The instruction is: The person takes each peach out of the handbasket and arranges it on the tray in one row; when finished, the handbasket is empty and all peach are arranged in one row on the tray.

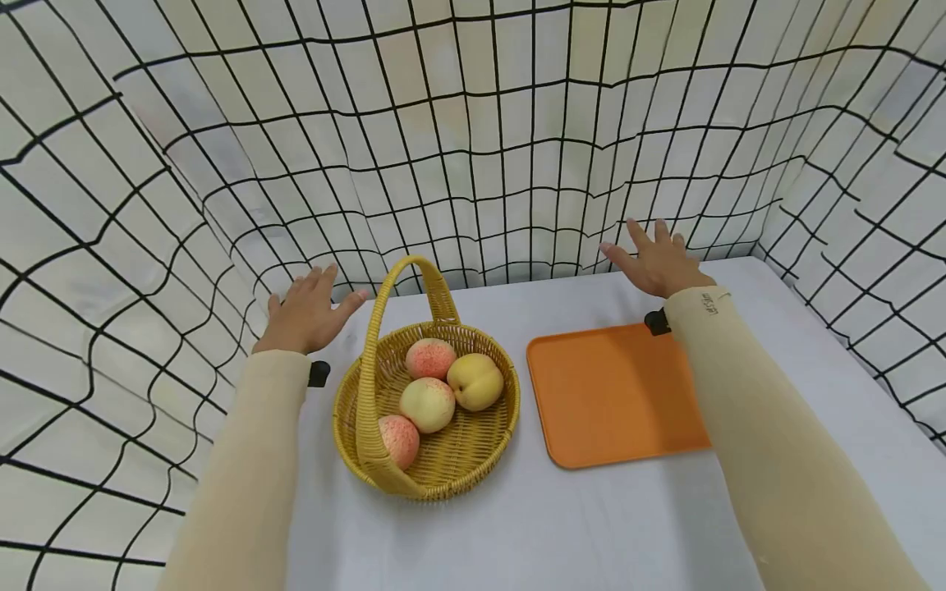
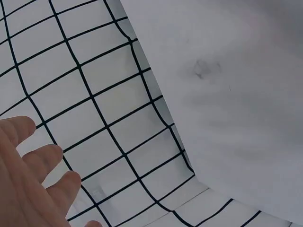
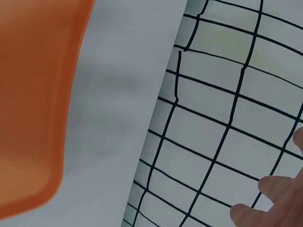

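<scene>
A yellow wicker basket (image 1: 473, 468) with a tall arched handle stands left of centre in the head view. Inside lie several peaches, among them a pink one (image 1: 430, 359), a pale one (image 1: 427, 405) and a yellow one (image 1: 476, 382). To its right is a flat orange tray (image 1: 613, 398), also seen in the right wrist view. My left hand (image 1: 301, 316) is spread in the air beyond the basket's upper left, holding nothing. My right hand (image 1: 654, 261) reaches out past the tray's far edge, fingers spread and holding nothing. The right forearm covers part of the tray.
A white cloth covers the table (image 1: 517, 533). Pale walls with a black grid (image 1: 502, 148) rise behind it and on both sides. The basket handle (image 1: 373, 361) arches up close to my left hand. A dark wrist device (image 1: 656, 322) sits at the right cuff.
</scene>
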Available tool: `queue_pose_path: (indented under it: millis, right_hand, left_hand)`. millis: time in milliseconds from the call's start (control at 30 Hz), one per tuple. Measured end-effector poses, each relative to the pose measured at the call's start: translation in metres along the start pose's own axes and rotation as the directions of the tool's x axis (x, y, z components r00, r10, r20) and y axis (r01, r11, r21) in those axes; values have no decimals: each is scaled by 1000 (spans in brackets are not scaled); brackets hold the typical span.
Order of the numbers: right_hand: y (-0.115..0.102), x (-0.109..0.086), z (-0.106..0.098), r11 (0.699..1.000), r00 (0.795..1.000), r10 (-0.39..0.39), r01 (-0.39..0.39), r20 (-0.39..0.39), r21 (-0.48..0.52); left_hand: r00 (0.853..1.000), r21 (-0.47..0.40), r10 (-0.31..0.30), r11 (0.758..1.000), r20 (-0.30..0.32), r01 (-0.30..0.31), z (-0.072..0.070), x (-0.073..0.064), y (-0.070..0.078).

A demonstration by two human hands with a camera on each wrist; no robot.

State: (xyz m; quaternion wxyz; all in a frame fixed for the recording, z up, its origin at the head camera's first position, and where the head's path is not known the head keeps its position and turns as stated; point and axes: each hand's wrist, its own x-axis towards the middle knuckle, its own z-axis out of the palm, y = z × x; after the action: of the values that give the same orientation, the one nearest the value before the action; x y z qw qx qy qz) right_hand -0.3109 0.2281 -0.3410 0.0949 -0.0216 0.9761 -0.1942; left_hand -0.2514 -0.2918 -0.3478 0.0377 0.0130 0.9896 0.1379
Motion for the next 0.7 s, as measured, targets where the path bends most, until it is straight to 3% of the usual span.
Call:
queue_pose_path:
  millis: [100, 200, 333, 433, 533, 700]
  right_hand:
    - [-8, 0, 2, 997, 1000, -26, 26, 10, 71]
    - [-17, -1, 6, 986, 997, -74, 68, 31, 150]
    - [-30, -4, 15, 949, 985, -168, 151, 38, 278]
    - [-41, -8, 24, 883, 971, -231, 186, 54, 430]
    - [-53, -14, 33, 803, 960, -265, 168, 89, 572]
    - [-77, -27, 49, 692, 945, -309, 150, 102, 706]
  left_hand:
    - [1000, -26, 14, 1000, 12, -13, -2, -1, 1]
    - [999, -116, 15, 993, 42, -11, -4, -7, 0]
    - [995, -301, 0, 953, 102, 31, -8, -20, -5]
    - [991, -380, 2, 923, 136, 51, -10, -30, -9]
    - [988, -421, 24, 906, 151, 43, -7, -38, -15]
    - [982, -530, 56, 846, 180, 49, 7, -49, -25]
